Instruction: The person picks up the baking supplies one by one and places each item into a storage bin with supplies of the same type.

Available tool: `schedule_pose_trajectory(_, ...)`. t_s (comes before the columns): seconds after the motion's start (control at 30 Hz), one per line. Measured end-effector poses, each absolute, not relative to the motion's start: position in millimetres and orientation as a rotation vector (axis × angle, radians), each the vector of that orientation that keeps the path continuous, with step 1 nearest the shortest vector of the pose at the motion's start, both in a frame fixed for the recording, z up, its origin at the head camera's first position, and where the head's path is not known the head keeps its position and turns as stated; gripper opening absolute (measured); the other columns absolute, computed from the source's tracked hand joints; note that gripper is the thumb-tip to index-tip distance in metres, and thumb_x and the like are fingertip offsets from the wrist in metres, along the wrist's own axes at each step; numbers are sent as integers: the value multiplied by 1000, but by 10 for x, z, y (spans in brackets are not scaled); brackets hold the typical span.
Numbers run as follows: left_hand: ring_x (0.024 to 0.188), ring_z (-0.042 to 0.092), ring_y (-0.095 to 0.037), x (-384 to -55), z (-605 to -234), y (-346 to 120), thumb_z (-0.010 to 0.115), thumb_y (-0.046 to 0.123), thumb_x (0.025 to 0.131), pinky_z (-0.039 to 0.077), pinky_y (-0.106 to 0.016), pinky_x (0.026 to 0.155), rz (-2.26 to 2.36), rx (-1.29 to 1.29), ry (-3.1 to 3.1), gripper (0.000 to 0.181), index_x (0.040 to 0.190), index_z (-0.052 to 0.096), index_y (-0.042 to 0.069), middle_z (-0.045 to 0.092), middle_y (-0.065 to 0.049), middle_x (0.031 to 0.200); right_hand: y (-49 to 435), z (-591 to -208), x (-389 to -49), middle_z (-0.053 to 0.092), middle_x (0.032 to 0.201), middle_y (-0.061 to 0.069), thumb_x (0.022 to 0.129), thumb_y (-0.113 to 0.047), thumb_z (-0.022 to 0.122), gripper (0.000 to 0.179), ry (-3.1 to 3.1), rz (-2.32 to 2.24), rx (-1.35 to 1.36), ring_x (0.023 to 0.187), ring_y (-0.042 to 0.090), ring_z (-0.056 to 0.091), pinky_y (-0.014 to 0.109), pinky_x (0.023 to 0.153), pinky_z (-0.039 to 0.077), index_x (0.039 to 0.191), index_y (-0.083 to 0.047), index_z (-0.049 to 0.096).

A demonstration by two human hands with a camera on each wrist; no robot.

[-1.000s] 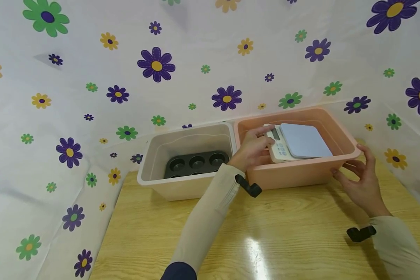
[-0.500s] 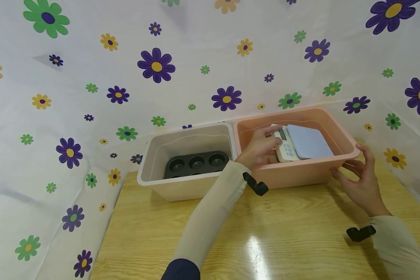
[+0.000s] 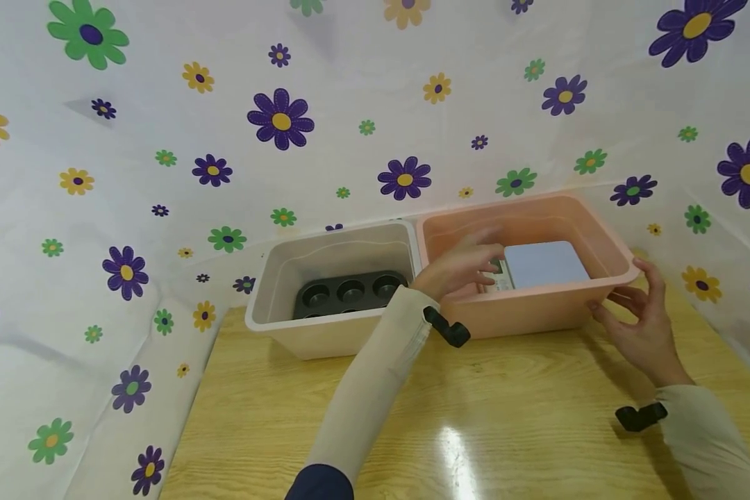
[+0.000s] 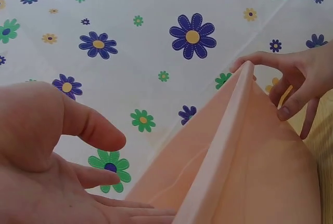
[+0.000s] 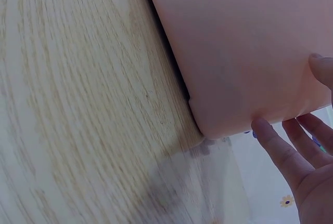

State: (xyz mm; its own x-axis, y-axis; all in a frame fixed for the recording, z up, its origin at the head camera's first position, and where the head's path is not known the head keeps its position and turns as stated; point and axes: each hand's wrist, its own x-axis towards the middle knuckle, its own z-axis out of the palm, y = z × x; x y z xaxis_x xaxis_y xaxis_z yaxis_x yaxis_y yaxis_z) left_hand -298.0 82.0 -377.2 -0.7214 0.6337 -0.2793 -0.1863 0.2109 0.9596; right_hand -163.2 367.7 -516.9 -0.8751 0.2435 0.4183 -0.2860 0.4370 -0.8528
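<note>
A kitchen scale (image 3: 546, 265) with a pale blue platform and cream control panel lies inside the pink bin (image 3: 519, 312). Its lower part is hidden by the bin's front wall. My left hand (image 3: 456, 267) is over the bin's left part, beside the panel, which its fingers partly cover. In the left wrist view the thumb and fingers of that left hand (image 4: 36, 146) are spread, with nothing held. My right hand (image 3: 646, 333) holds the bin's right front corner. From the right wrist, the fingertips (image 5: 263, 125) rest on the pink wall.
Left of the pink bin and against it stands a cream bin (image 3: 331, 337) with a dark muffin tin (image 3: 334, 282) in it. Both bins stand on a wooden table (image 3: 506, 417). A flower-patterned sheet (image 3: 350, 153) rises behind them.
The scale has shifted right, then settled lower in the pink bin. My left hand has let go of it and drawn slightly left. The right hand stays at the corner.
</note>
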Motion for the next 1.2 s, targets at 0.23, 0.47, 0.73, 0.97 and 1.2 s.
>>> schedule_pose_trajectory(0.23, 150, 53, -47, -2929, -3705, 681, 57, 11, 110, 56, -61, 115, 1803, 323, 1855, 61, 168, 39, 11, 46, -22, 167, 3667, -5176, -1626, 57, 129, -31, 97, 11, 72, 100, -2211, 1445, 33, 114, -20, 60, 4, 76, 56, 172, -23, 17)
schedule_pose_trajectory(0.47, 133, 65, -32, -2832, -3628, 481, 55, 13, 113, 58, -60, 112, 1916, 335, 1846, 51, 163, 47, 16, 59, -20, 152, 3651, -5167, -1617, 59, 128, -30, 97, 11, 71, 99, -2213, 1459, 29, 114, -19, 62, 3, 78, 56, 172, -24, 16)
schedule_pose_trajectory(0.73, 134, 65, -35, -2694, -3608, 228, 54, 13, 114, 56, -60, 113, 1919, 420, 1807, 51, 165, 44, 16, 56, -21, 155, 3656, -5160, -1644, 58, 130, -30, 97, 12, 72, 100, -2215, 1439, 28, 115, -18, 60, 3, 79, 55, 172, -24, 16)
schedule_pose_trajectory(0.97, 146, 56, -45, -2656, -3663, 72, 52, 12, 115, 57, -56, 113, 1955, 410, 1822, 50, 164, 45, 11, 56, -24, 155, 3670, -5131, -1654, 56, 129, -31, 98, 9, 72, 99, -2215, 1441, 6, 113, -19, 60, 2, 79, 55, 172, -25, 17)
schedule_pose_trajectory(1.2, 140, 65, -36, -2633, -3736, -268, 52, 15, 116, 60, -48, 111, 1985, 320, 1891, 47, 162, 46, 14, 60, -18, 152, 3604, -5152, -1598, 56, 129, -30, 98, 6, 73, 99, -2213, 1461, -30, 113, -19, 60, 2, 80, 54, 173, -27, 16)
